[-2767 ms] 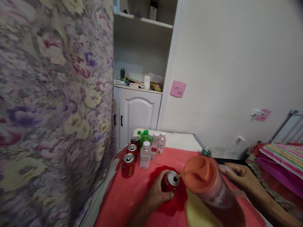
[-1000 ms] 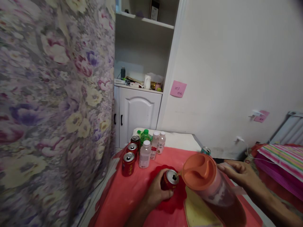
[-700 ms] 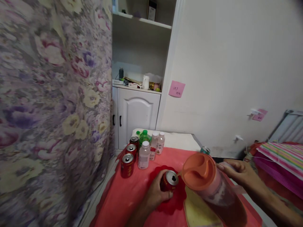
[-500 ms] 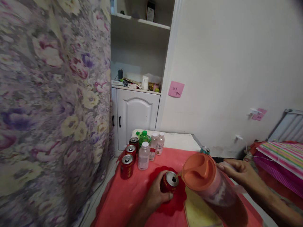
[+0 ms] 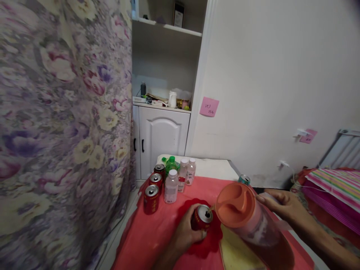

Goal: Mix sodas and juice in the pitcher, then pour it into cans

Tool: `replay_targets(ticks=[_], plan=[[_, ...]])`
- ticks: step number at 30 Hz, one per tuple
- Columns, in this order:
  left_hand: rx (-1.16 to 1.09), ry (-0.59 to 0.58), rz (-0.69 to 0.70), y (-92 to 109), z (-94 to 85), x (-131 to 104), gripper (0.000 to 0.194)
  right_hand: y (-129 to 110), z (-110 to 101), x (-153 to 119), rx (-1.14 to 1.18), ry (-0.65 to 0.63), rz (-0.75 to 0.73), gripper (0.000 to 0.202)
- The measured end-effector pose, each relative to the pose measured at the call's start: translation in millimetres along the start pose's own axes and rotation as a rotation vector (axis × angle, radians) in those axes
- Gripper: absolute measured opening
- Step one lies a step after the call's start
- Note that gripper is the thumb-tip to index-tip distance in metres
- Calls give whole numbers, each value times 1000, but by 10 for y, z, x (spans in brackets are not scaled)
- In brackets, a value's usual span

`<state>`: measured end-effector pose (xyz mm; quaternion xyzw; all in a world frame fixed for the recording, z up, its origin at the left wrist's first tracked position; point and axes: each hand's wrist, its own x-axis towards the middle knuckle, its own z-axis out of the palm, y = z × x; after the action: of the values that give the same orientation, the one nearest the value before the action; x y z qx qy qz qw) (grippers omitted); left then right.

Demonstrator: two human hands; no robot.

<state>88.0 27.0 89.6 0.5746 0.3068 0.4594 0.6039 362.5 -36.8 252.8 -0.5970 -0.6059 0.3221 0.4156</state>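
Note:
My left hand (image 5: 187,228) is wrapped round a red drink can (image 5: 201,219), its opened top facing up. The can is held over a red scalloped dish (image 5: 209,243). My right hand (image 5: 278,202) grips the handle of a clear pitcher (image 5: 260,228) with an orange lid (image 5: 235,205). The pitcher is tipped to the left, its spout at the can's opening, and a thin brownish stream runs from spout to can. Dark liquid shows inside the pitcher. A folded yellow cloth (image 5: 237,251) lies below the pitcher on the red-covered table (image 5: 140,240).
Several cans, including a red can (image 5: 151,200), line the table's left side. Beside them stand a clear bottle (image 5: 171,189) and a green bottle (image 5: 171,165). A teal can (image 5: 244,180) is at the back right. A flowered curtain (image 5: 64,131) hangs at left.
Both hands keep nearly the same place, with the pitcher still tipped at the can's opening. Only a slight shift of the whole view shows.

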Motion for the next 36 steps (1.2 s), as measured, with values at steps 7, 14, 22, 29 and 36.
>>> replay_targets(ticks=[7, 14, 22, 29, 36], plan=[[-2, 16, 15, -8, -12, 8, 73, 49, -13, 27, -2, -10, -19, 52], [-47, 0, 17, -16, -27, 15, 72, 115, -21, 46, 0, -11, -7, 49], [-26, 4, 18, -46, -25, 14, 72, 161, -17, 47, -10, -5, -7, 50], [-44, 7, -4, -18, -9, 4, 72, 186, -15, 67, -3, 4, -15, 51], [-37, -1, 15, -45, -17, 24, 70, 216, -2, 72, 6, -2, -25, 52]])
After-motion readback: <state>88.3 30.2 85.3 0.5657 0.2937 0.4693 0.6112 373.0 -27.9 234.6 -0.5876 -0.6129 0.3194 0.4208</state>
